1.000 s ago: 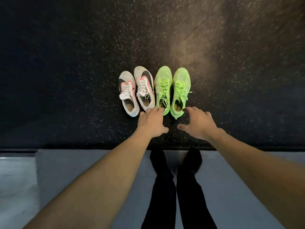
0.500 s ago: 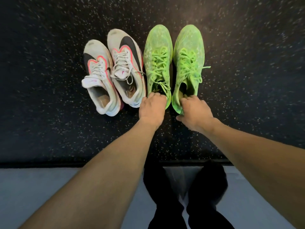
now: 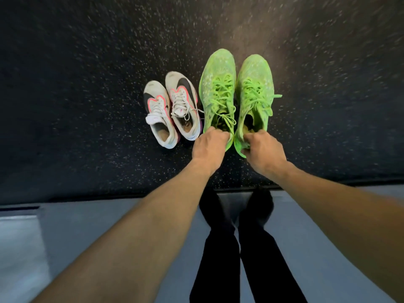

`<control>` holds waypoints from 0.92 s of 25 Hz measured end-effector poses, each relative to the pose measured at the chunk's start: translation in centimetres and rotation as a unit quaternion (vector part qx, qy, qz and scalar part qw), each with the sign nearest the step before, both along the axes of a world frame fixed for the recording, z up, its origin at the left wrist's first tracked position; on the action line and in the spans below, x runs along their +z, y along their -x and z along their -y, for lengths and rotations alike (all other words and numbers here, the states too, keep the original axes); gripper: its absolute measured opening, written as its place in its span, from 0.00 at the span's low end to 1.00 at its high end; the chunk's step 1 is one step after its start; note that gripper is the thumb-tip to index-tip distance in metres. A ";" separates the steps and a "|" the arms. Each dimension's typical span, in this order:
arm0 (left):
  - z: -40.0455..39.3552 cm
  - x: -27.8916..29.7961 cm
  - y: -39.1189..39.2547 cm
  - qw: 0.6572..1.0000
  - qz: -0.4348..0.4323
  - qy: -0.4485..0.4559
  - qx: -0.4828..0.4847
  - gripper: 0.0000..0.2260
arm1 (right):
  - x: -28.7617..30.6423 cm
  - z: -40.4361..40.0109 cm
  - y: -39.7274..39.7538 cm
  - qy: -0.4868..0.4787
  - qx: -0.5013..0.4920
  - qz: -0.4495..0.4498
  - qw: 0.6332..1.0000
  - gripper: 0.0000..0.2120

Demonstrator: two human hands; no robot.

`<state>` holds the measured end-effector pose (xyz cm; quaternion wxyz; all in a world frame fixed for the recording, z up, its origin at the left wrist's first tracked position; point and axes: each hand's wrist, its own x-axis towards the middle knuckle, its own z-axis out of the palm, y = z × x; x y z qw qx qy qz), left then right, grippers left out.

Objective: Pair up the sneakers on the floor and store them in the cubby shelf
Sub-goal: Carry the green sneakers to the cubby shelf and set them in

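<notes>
Nearest the camera, the person's black trouser legs [image 3: 247, 248] stand on grey flooring [image 3: 135, 217] at the edge of the dark speckled mat [image 3: 87, 106]. Beyond them, the left hand [image 3: 208, 147] curls its fingers round the heel of the left green sneaker [image 3: 218, 88], and the right hand [image 3: 265, 149] grips the heel collar of the right green sneaker [image 3: 254, 90]. Both green sneakers lie side by side, long axes running away from the person, toes pointing far. Just left of the green pair, two white sneakers [image 3: 172, 110] with black swooshes and pink trim rest on the mat, toes also pointing away, touching each other. No readable writing shows.
</notes>
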<state>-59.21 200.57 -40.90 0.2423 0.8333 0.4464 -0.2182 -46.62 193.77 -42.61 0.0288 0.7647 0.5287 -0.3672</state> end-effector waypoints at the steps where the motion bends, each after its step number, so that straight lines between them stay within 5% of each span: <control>1: 0.1 3.1 -0.3 1.000 0.002 -0.004 -0.008 0.07 | 3.0 0.2 -0.3 -0.002 -0.004 0.001 1.000 0.06; 12: 3.6 34.9 0.3 0.999 0.017 -0.035 -0.020 0.08 | 34.9 4.0 0.2 -0.054 -0.018 0.011 0.998 0.08; 23: 8.6 48.3 1.0 0.994 0.020 -0.095 -0.058 0.10 | 47.9 10.2 1.4 -0.119 -0.039 0.028 0.992 0.09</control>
